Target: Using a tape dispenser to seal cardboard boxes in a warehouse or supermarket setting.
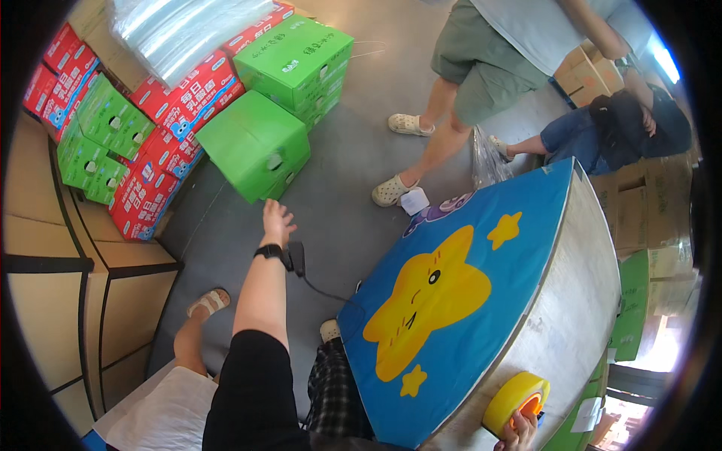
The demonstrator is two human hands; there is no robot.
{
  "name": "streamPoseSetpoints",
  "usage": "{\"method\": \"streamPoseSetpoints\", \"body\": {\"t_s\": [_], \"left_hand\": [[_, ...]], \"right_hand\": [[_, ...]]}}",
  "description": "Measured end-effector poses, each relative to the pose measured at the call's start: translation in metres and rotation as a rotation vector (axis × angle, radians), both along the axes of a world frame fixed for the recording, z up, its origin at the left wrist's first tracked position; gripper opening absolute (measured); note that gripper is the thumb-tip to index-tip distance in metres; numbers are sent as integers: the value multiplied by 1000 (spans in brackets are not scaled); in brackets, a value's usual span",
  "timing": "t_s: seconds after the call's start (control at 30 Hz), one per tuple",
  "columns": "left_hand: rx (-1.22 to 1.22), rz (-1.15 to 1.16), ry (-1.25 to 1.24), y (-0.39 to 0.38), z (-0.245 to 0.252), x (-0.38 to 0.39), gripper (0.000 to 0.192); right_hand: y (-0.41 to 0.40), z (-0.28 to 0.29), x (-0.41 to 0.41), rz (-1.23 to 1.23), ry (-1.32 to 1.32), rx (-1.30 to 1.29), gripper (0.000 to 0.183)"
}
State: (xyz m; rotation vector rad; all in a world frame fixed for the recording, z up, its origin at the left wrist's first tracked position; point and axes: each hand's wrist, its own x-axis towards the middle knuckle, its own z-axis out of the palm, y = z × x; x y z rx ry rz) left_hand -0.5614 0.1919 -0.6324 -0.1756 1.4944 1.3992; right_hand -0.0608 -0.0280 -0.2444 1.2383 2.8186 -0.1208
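My left hand (276,221) is stretched out in front of me with its fingers apart, a dark band on the wrist. Its fingertips are at the near lower corner of a slightly blurred green carton (254,146); whether they touch it I cannot tell. At the lower right my right hand (519,433) grips a tape dispenser (530,405) carrying a wide roll of yellowish packing tape (507,397). The dispenser is over the bare metal part of a table (575,282). A blue sheet (524,270) printed with yellow stars covers the rest of the tabletop.
Red cartons (189,101) and green cartons (293,56) are stacked at the upper left, with clear plastic film (186,34) on top. Brown cartons (45,315) line the left. A person in green shorts (485,73) stands beyond the table; another sits behind. Someone in white (163,411) is at my left.
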Motion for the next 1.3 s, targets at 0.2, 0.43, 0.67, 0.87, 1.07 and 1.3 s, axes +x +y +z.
{"method": "streamPoseSetpoints", "body": {"t_s": [0.2,0.43,0.67,0.87,1.07,1.3], "left_hand": [[63,-511,26,-74,52,98,33],[223,-471,373,-158,197,97,34],[427,-974,855,-191,374,132,37],[831,-922,493,-225,462,162,52],[896,-1413,733,-290,505,284,51],[850,-1585,-228,-320,479,447,35]], "right_hand": [[23,4,-4,5,64,61,33],[79,3,-1,175,162,35,46],[149,-38,-1,-44,246,303,32],[64,77,24,-23,627,616,37],[-170,121,272,-790,596,857,27],[-526,-93,515,-2418,536,1172,39]]}}
